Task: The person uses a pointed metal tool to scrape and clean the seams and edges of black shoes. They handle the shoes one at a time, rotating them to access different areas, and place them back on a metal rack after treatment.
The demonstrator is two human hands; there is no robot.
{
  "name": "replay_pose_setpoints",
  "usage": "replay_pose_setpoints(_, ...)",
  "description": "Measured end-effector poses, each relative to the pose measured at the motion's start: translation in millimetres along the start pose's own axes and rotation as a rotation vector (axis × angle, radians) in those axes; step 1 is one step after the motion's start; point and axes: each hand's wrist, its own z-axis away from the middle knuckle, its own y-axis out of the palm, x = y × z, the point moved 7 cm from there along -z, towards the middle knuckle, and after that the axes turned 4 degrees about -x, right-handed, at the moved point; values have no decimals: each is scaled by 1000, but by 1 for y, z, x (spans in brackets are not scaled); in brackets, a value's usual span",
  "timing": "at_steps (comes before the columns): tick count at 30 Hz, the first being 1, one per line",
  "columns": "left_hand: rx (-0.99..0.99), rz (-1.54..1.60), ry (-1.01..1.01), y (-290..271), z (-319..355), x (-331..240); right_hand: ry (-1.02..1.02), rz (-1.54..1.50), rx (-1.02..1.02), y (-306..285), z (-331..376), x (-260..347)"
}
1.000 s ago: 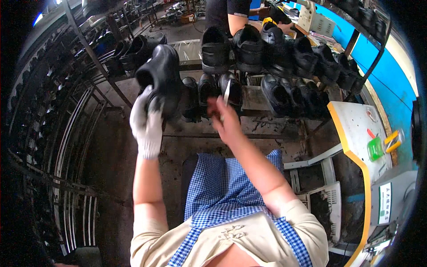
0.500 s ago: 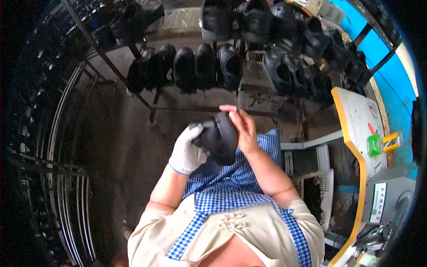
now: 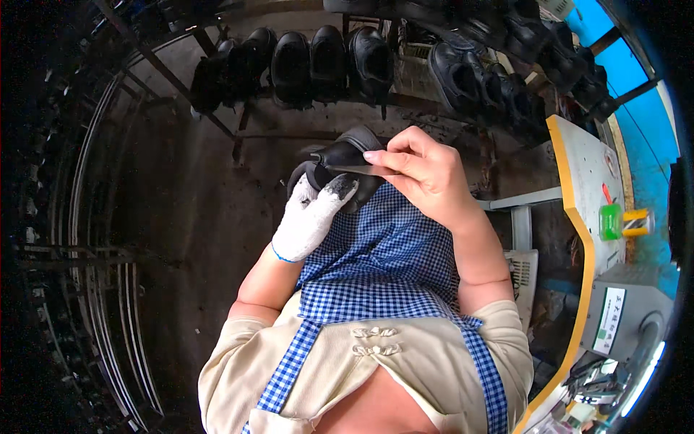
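Observation:
My left hand [image 3: 312, 215], in a white glove with blackened fingertips, grips a black shoe [image 3: 340, 160] from below, over my lap. My bare right hand [image 3: 423, 173] is closed on a thin metal blade [image 3: 356, 170] and lays it flat across the shoe's upper edge. The shoe sits just above my blue checked apron [image 3: 379, 260]. Most of the shoe is hidden behind both hands.
A rack [image 3: 246, 108] with a row of several black shoes [image 3: 329, 61] runs across the top, more shoes at upper right [image 3: 506, 87]. A yellow-edged grey machine table [image 3: 589, 173] with a green and yellow part [image 3: 618, 220] stands to my right. Curved metal rails [image 3: 94, 239] fill the left.
The shoe came off the rack and down to my lap in my left hand. My right hand with the blade has come to rest on it.

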Motion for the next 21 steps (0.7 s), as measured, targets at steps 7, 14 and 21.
replay_pose_setpoints(7,0,-38,-1,-8,-4,6,-21,-33,-132,18,2,-18)
replay_pose_setpoints(14,-207,-383,226,-25,0,4,145,-209,-316,24,16,-36)
replay_pose_setpoints(21,-116,573,-150,-9,-8,-2,257,-139,-305,15,23,-23)
